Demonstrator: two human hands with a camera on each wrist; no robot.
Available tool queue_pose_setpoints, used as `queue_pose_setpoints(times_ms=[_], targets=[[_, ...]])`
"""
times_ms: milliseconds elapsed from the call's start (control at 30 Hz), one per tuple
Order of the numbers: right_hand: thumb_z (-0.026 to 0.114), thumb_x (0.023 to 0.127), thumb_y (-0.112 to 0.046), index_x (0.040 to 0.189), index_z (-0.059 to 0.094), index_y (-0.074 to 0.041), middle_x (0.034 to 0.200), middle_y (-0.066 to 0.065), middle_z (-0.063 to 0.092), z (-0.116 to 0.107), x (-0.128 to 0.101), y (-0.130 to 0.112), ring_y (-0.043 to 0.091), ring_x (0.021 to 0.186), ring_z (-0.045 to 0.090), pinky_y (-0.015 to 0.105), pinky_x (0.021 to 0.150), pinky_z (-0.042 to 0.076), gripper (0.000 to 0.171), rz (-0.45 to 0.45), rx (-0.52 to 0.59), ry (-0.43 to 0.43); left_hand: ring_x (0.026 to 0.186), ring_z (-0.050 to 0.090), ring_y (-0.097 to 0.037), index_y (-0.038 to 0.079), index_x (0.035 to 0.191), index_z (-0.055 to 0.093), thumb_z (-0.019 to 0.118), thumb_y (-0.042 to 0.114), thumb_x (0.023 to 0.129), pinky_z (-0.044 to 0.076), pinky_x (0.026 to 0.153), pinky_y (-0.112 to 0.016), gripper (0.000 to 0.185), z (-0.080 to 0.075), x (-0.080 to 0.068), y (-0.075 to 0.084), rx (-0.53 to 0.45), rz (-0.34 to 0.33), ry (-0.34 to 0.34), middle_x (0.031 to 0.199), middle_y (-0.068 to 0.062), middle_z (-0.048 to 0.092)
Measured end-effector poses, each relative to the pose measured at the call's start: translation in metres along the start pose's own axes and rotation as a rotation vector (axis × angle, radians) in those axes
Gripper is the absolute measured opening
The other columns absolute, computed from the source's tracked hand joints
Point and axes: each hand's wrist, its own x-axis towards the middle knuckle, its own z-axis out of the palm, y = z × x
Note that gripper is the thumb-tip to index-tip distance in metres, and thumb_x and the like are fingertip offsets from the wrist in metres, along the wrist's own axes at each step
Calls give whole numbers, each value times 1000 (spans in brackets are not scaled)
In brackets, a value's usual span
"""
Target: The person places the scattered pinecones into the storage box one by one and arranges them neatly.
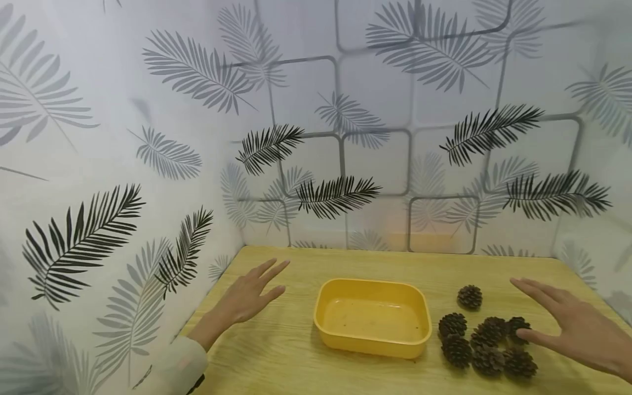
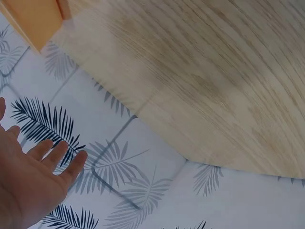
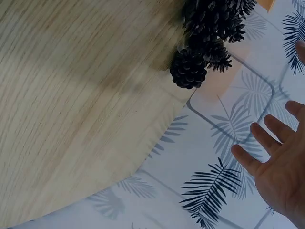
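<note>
An empty yellow tray (image 1: 327, 323) sits in the middle of the wooden table (image 1: 296, 362). To its right lies a cluster of several dark pine cones (image 1: 486, 345), with one more pine cone (image 1: 469, 297) a little farther back. My left hand (image 1: 252, 293) hovers open over the table left of the tray, fingers straight, holding nothing. My right hand (image 1: 573, 323) hovers open just right of the cones, fingers spread. In the right wrist view the cones (image 3: 209, 33) lie at the top and my right hand (image 3: 281, 167) is spread. The left wrist view shows my open left hand (image 2: 33, 179) and the tray's corner (image 2: 33, 19).
Walls papered with a leaf pattern (image 1: 340, 137) close in the table at the back, left and right. Bare wood (image 1: 276, 340) stretches in front of the tray and under my left hand.
</note>
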Motion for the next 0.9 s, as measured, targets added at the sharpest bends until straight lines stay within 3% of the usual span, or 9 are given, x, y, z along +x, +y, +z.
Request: queue_pose_setpoints(times_ms=[167, 367, 567, 767, 900], targets=[[82, 86, -51, 167, 23, -21, 150, 32, 44, 0, -1, -10, 61, 123, 45, 80, 77, 43, 104, 22, 54, -15, 150, 33, -45, 34, 166, 28, 46, 52, 109, 32, 111, -77, 62, -1, 1, 5, -111, -45, -22, 170, -10, 28], [81, 88, -51, 167, 23, -23, 151, 32, 43, 0, 0, -18, 60, 124, 44, 82, 76, 43, 102, 34, 107, -13, 153, 29, -42, 33, 166, 26, 45, 53, 110, 29, 116, -74, 63, -1, 2, 11, -205, -53, -41, 169, -12, 28], [80, 89, -49, 167, 23, -19, 152, 32, 42, 5, -1, -20, 61, 124, 43, 80, 77, 43, 101, 47, 130, -29, 156, 25, -38, 33, 166, 26, 43, 55, 110, 25, 120, -70, 63, 2, 3, 12, -274, -83, -75, 169, -10, 27], [78, 92, -47, 166, 25, -13, 153, 35, 40, 12, 0, -20, 63, 126, 41, 82, 79, 41, 97, 77, 192, -52, 156, 23, -40, 26, 167, 24, 43, 50, 111, 21, 122, -70, 64, 4, 1, 20, -373, -105, -108, 170, -11, 26], [78, 93, -46, 165, 27, -9, 152, 37, 39, 16, -1, -21, 66, 126, 40, 84, 81, 39, 95, 84, 209, -66, 153, 28, -41, 27, 167, 23, 43, 49, 111, 24, 121, -70, 63, 7, 0, 22, -418, -125, -120, 169, -12, 27]])
